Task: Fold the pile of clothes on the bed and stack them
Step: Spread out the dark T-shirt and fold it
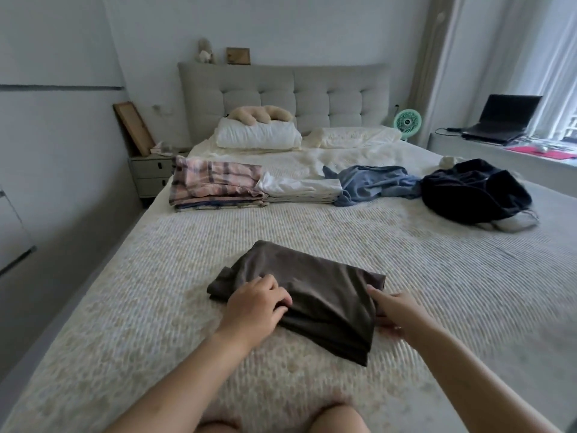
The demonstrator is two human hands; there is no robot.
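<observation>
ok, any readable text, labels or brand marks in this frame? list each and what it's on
None can be read.
Laptop: screen dark, no legible mark.
Green fan: dark centre badge, too small and blurred to read.
Small frame on the headboard: blurred, no text discernible.
Brown folded garment, plaid stack, blue garment, dark pile: no print or tag visible.

right hand (395, 312) fingers: perhaps under brown garment (312, 292) | knees: cropped
</observation>
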